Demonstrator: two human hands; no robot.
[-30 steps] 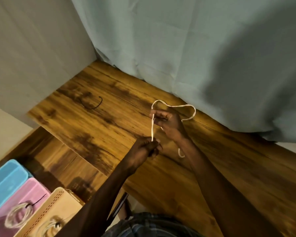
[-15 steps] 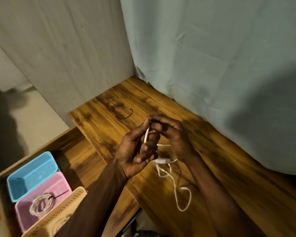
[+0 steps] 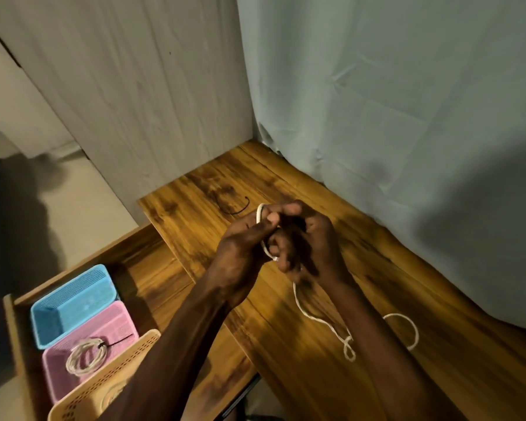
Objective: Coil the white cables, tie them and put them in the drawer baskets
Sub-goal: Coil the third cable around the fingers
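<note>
Both hands meet above the wooden desk [image 3: 377,268], gripping one white cable [image 3: 310,317]. My left hand [image 3: 243,247] pinches a small loop of it between thumb and fingers. My right hand [image 3: 304,241] closes on the same loop from the right. The cable's free end trails down onto the desk and curls behind my right forearm. A black tie [image 3: 234,208] lies on the desk beyond my hands. In the open drawer [image 3: 152,268] sit a blue basket [image 3: 73,302], a pink basket [image 3: 116,317] holding a tied white coil [image 3: 85,357], and a beige basket [image 3: 110,381].
A grey-green curtain [image 3: 392,117] hangs along the desk's far and right side. A pale wall panel [image 3: 119,101] stands behind the desk's left end. Floor shows to the left of the drawer.
My hands came together and wound the cable into a small loop. The view swung, so the drawer and baskets show more fully. The loose tail now lies further right on the desk.
</note>
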